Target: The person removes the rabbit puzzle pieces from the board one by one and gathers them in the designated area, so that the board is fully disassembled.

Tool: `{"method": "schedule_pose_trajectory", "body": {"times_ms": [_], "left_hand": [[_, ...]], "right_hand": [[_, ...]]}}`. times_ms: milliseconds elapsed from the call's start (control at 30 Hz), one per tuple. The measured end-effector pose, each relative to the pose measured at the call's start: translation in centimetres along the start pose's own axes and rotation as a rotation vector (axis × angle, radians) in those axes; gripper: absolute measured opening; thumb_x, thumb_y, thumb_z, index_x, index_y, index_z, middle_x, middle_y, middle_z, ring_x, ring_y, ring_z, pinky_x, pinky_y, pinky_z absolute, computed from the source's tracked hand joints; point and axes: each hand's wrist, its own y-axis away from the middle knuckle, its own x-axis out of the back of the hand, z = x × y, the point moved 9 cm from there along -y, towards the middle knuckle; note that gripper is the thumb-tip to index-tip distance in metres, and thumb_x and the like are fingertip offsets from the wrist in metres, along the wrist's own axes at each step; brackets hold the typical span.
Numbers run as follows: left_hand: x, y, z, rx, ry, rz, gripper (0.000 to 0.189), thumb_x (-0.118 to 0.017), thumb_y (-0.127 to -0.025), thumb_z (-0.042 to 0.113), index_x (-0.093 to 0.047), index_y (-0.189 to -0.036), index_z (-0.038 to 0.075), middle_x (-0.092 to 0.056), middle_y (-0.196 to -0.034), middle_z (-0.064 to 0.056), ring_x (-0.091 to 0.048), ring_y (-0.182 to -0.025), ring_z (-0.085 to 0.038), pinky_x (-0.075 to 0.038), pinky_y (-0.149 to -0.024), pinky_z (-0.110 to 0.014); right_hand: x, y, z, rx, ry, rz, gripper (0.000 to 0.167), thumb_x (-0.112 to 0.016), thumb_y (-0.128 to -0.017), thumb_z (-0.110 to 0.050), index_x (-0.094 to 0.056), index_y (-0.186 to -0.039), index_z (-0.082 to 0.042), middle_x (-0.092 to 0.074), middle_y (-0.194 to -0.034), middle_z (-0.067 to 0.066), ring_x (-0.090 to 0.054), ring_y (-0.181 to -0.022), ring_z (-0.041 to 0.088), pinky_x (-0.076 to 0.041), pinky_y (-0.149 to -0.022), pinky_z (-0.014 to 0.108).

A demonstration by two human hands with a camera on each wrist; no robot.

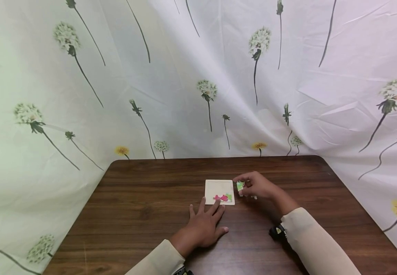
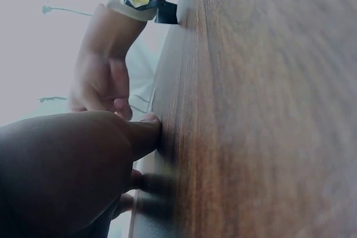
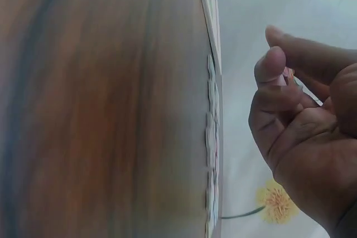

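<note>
A small square puzzle tray (image 1: 209, 189) with a pale rim lies on the table. Pink and green puzzle pieces (image 1: 224, 198) sit along its lower right inside. My left hand (image 1: 203, 227) lies with fingers spread on the tabletop, its fingertips at the tray's near edge. To the right of the tray, my right hand (image 1: 258, 186) hovers over loose puzzle pieces (image 1: 240, 186), partly hiding them. In the right wrist view that hand (image 3: 307, 110) is raised off the table and pinches a small coloured puzzle piece (image 3: 290, 75), mostly covered by the fingers.
The brown wood-grain table (image 1: 143, 221) has rounded far corners. Behind it hangs a pale curtain (image 1: 177, 107) printed with dandelions. Edge-on in the right wrist view, several flat loose pieces (image 3: 213, 154) lie in a row close to the tray. Each wrist wears a dark band.
</note>
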Motion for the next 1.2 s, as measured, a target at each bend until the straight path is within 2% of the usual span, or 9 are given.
{"method": "schedule_pose_trajectory", "body": {"times_ms": [67, 167, 267, 333, 600, 733, 900, 967, 1200], "left_hand": [[0.0, 0.0, 0.0, -0.001, 0.006, -0.001, 0.074, -0.050, -0.109, 0.066, -0.038, -0.172, 0.029, -0.028, -0.183, 0.003, -0.019, -0.169, -0.049, -0.023, -0.121, -0.086], [-0.1, 0.0, 0.0, 0.000, 0.017, -0.006, 0.074, -0.050, -0.109, 0.066, -0.037, -0.172, 0.029, -0.026, -0.183, 0.003, -0.017, -0.169, -0.049, -0.022, -0.122, -0.086], [-0.1, 0.1, -0.1, -0.002, 0.022, -0.006, 0.075, -0.050, -0.109, 0.066, -0.037, -0.172, 0.029, -0.026, -0.183, 0.003, -0.017, -0.169, -0.049, -0.021, -0.122, -0.086], [0.0, 0.1, -0.1, -0.003, 0.022, -0.002, 0.074, -0.050, -0.109, 0.066, -0.037, -0.172, 0.029, -0.026, -0.183, 0.003, -0.017, -0.169, -0.049, -0.021, -0.121, -0.086], [-0.1, 0.1, -0.1, -0.004, 0.012, 0.001, 0.074, -0.049, -0.109, 0.066, -0.037, -0.172, 0.029, -0.026, -0.184, 0.003, -0.017, -0.169, -0.050, -0.022, -0.121, -0.086], [-0.3, 0.1, -0.2, 0.007, 0.018, -0.010, 0.074, -0.048, -0.110, 0.067, -0.036, -0.173, 0.031, -0.022, -0.185, 0.002, -0.015, -0.170, -0.049, -0.020, -0.123, -0.085], [-0.2, 0.2, -0.1, 0.011, 0.021, -0.008, 0.074, -0.048, -0.110, 0.067, -0.035, -0.173, 0.031, -0.021, -0.185, 0.002, -0.015, -0.170, -0.049, -0.020, -0.123, -0.085], [-0.1, 0.3, -0.1, 0.009, 0.020, -0.002, 0.073, -0.048, -0.110, 0.066, -0.036, -0.173, 0.030, -0.022, -0.185, 0.002, -0.016, -0.169, -0.049, -0.020, -0.123, -0.084], [-0.3, 0.2, -0.1, 0.008, 0.037, -0.012, 0.073, -0.048, -0.110, 0.065, -0.036, -0.173, 0.029, -0.023, -0.185, 0.002, -0.015, -0.170, -0.049, -0.019, -0.123, -0.085]], "right_hand": [[0.3, 0.6, 0.1, -0.014, 0.032, 0.007, 0.048, -0.082, -0.097, -0.009, -0.070, -0.143, -0.001, -0.075, -0.107, 0.022, -0.063, -0.066, 0.017, -0.055, -0.057, 0.035], [0.5, 1.4, 0.2, -0.012, 0.086, 0.009, 0.050, -0.082, -0.098, -0.015, -0.069, -0.145, -0.001, -0.074, -0.105, 0.011, -0.058, -0.072, 0.012, -0.053, -0.062, 0.030], [0.2, 1.9, -0.2, 0.026, 0.147, -0.001, 0.053, -0.081, -0.100, -0.018, -0.066, -0.148, 0.000, -0.070, -0.096, 0.005, -0.058, -0.078, 0.010, -0.052, -0.069, 0.027], [0.1, 2.2, -0.5, 0.054, 0.168, -0.001, 0.054, -0.081, -0.100, -0.019, -0.063, -0.147, 0.000, -0.070, -0.098, 0.002, -0.061, -0.083, 0.010, -0.053, -0.072, 0.027], [0.0, 3.0, -0.8, 0.104, 0.209, 0.075, 0.033, -0.087, -0.095, -0.018, -0.068, -0.118, -0.006, -0.071, -0.103, 0.003, -0.063, -0.089, 0.011, -0.053, -0.077, 0.028], [0.0, 3.3, -0.4, 0.101, 0.288, 0.096, 0.030, -0.090, -0.093, -0.019, -0.073, -0.115, -0.010, -0.068, -0.115, 0.005, -0.063, -0.101, 0.018, -0.054, -0.087, 0.035], [-0.1, 3.6, 0.0, 0.098, 0.370, 0.098, 0.031, -0.093, -0.088, -0.025, -0.079, -0.113, -0.015, -0.069, -0.120, 0.003, -0.061, -0.118, 0.027, -0.049, -0.103, 0.055], [-0.2, 3.7, 0.0, 0.112, 0.390, 0.095, 0.032, -0.095, -0.086, -0.028, -0.080, -0.112, -0.018, -0.069, -0.120, 0.002, -0.058, -0.118, 0.027, -0.043, -0.102, 0.056], [-0.6, 3.9, 0.1, 0.120, 0.410, 0.097, 0.035, -0.098, -0.081, -0.034, -0.082, -0.110, -0.022, -0.068, -0.117, -0.002, -0.054, -0.112, 0.020, -0.032, -0.093, 0.045]]}}
